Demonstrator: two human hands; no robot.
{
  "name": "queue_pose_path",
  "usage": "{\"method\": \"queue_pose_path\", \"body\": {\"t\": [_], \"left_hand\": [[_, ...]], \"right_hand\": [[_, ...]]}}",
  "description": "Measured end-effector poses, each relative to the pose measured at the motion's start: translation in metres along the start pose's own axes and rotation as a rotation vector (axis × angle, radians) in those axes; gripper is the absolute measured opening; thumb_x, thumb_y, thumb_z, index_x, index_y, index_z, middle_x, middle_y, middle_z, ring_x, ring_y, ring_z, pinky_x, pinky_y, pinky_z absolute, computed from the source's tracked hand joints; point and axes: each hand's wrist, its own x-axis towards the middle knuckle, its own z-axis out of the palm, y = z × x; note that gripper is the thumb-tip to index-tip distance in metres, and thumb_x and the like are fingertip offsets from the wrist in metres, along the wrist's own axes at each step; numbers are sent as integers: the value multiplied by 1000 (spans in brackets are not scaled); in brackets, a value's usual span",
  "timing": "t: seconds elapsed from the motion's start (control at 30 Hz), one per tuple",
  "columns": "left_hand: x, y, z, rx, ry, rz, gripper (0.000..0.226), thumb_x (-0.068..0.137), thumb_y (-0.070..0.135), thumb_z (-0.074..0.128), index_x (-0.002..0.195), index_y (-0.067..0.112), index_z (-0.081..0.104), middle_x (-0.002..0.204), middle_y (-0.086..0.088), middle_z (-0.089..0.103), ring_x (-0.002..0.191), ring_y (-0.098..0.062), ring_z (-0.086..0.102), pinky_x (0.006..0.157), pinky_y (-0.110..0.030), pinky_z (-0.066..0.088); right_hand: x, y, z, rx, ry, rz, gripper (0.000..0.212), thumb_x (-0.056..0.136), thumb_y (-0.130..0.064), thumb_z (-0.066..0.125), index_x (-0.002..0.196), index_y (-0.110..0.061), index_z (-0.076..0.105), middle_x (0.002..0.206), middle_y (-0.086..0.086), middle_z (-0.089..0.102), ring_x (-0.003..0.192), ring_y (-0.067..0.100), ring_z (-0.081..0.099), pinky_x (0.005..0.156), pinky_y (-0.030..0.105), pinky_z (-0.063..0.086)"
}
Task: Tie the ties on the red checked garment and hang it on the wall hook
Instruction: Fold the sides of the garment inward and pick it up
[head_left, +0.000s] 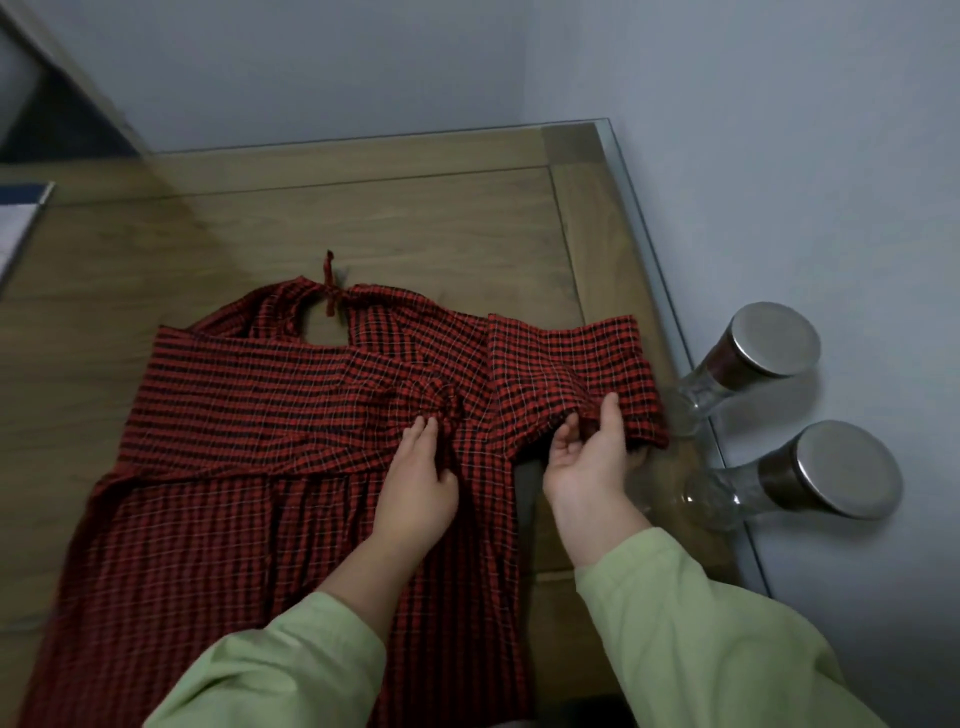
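Right hand grip: the right hand (592, 462) is turned palm up, fingers curled round the lower edge of a loose flap of the red checked garment (234, 415), holding that edge a little off the table.
Left hand grip: the left hand (418, 483) lies palm down with fairly straight fingers, its fingertips touching the bunched waist knot (441, 402); it clasps nothing.
Garment: spread on the wooden table (363, 218), neck end away from the person, skirt end running out of the bottom of the view.
Neck tie (329, 291): a thin red tie, knotted at the top of the neck opening, one end pointing out onto bare wood.
Flap: at the garment's right side, near the table's right edge.
Jars: two glass jars with metal lids, the far jar (769, 343) and the near jar (831, 467), at the table's right edge by the wall, just beside the held flap.
Sleeves: pale green sleeves (691, 634) on both arms.
Notebook (15, 223): at the left edge, partly cut off.
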Motion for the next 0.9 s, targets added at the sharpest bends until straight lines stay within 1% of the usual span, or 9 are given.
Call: {"method": "queue_pose_path", "body": {"t": [0.2,0.3,0.37,0.43,0.57,0.67,0.73,0.8,0.9], "left_hand": [[6,5,-18,-232,-48,-106,56,96,12,47,150,17,31,158,1,26,145,-13,23,115,-24,16],[3,6,-22,-433,37,-142,54,96,10,49,147,21,35,152,4,37,139,-12,34,115,-27,26],[0,7,-25,-529,58,-142,52,97,8,49,146,21,37,149,5,41,137,-10,37,112,-26,29],[-1,8,-28,-695,75,-192,49,98,7,46,145,19,40,145,4,45,133,-11,42,111,-28,32],[-2,-1,-39,-936,191,-246,42,103,20,36,144,11,36,143,-14,49,128,-22,50,104,-27,40],[-6,-11,-46,-941,283,-237,37,104,22,35,134,7,49,129,-13,60,114,-22,61,83,-15,48],[-10,-21,-48,-1029,330,-301,43,104,34,30,139,13,45,133,-5,56,118,-17,56,98,-28,46],[-13,-33,-52,-1109,377,-384,46,103,38,32,143,17,39,138,-5,51,123,-20,52,105,-34,41],[-14,-37,-53,-989,504,-415,45,99,24,44,143,20,36,139,-4,47,121,-18,50,100,-29,42]], "right_hand": [[2,-11,-9,15,-82,150,38,82,-21,74,119,-18,63,105,0,67,47,1,54,46,13,45],[-9,-12,-1,-89,-160,66,24,84,-18,72,107,-17,65,99,-1,67,52,3,54,47,15,44],[-22,-5,10,-234,-244,-137,14,85,-15,71,97,-16,64,90,-2,70,60,7,62,52,20,48],[-33,8,20,-421,-358,-400,18,81,-16,75,97,-18,67,97,5,72,83,16,71,72,30,55],[-38,47,20,-1283,-702,-1082,24,73,-34,71,96,-32,73,131,7,56,126,28,45,109,41,33],[-44,74,9,-1931,-919,-983,39,85,-41,63,123,-41,60,156,-7,32,147,26,11,118,51,4],[-44,87,-2,-2175,-1018,-808,57,90,-45,56,143,-43,36,163,-8,10,149,26,-12,116,58,-8],[-42,94,-9,-2245,-1053,-774,62,92,-39,55,147,-40,28,164,-6,2,147,27,-20,116,58,-9],[-40,92,-12,-2027,-1048,-857,50,93,-24,55,141,-34,44,161,-5,18,150,23,-6,121,47,2]]}}
